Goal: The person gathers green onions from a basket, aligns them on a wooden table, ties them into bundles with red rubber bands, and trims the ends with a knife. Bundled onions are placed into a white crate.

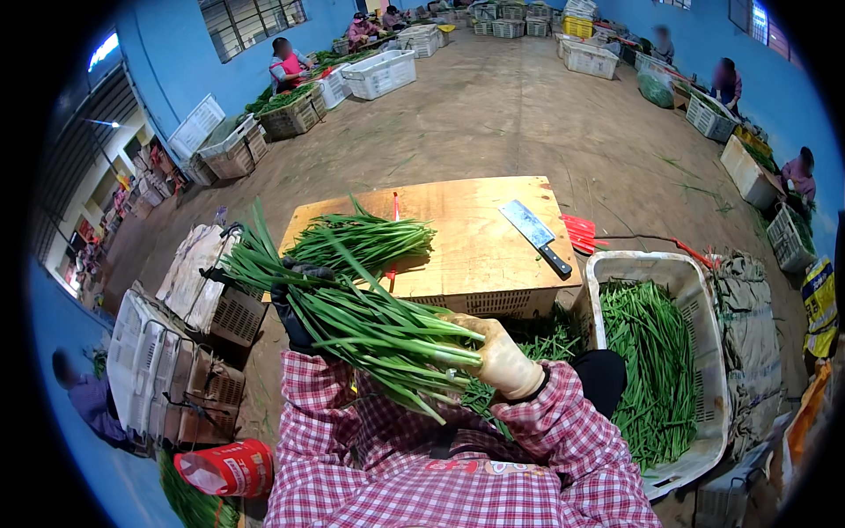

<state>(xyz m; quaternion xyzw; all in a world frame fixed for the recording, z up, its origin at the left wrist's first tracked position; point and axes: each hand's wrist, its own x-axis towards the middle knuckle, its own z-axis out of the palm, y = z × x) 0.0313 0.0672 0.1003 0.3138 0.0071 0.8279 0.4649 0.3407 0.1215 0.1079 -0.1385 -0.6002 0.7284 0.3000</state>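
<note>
A thick bunch of garlic chives (pixel 396 323) lies across both of my hands above my lap, its pale cut ends pointing right. My left hand (pixel 295 333), in a black glove, grips the leafy part from beneath. Around the stem ends closes my right hand (pixel 508 360), in a whitish glove. Before me stands a wooden board (pixel 469 198) on a crate. A second chive bunch (pixel 370 241) rests on it, over a thin red strip (pixel 396 206). To the right on the board lies a cleaver (pixel 531 228) with a black handle.
A white plastic crate (pixel 592 317) of loose chives (pixel 650 369) stands at my right, beside folded sacks (pixel 746 350). Red strips (pixel 579 232) stick out past the board. Crates (pixel 142 369) and a red bag (pixel 254 467) are at left. Several people sit along the walls.
</note>
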